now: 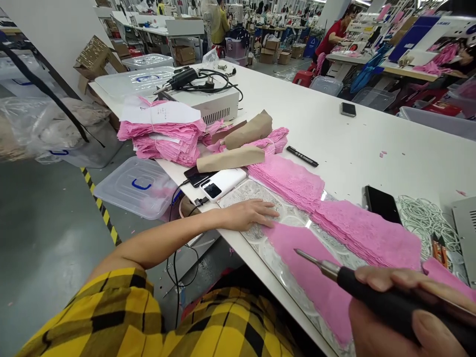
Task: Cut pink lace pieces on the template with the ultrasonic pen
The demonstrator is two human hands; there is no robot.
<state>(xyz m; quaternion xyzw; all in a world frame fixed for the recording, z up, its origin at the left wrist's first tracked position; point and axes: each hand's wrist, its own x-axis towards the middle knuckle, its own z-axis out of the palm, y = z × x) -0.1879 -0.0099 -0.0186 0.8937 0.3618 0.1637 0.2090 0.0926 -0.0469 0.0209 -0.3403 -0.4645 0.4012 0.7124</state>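
Note:
My left hand [250, 215] lies flat with its fingers stretched out on a clear, patterned board [256, 191]. Its fingertips are at the upper end of a single pink fabric piece [305, 263]. At the lower right, my right hand [412, 307] grips the black handle of a soldering iron [357, 285]. The iron's bare metal tip points left, over the pink piece. Alongside, two stacks of pink lace pieces, a farther stack [288, 178] and a nearer stack [368, 233], run across the board. Part of another pink piece shows behind my right hand.
Tied pink bundles [163, 136], brown paper pieces [249, 130] and a white power bank [225, 183] lie at the left. A handheld tool [182, 78] rests on a white box [219, 106]. A marker [302, 156], a phone [382, 204] and white elastic loops [427, 220] lie beyond the stacks.

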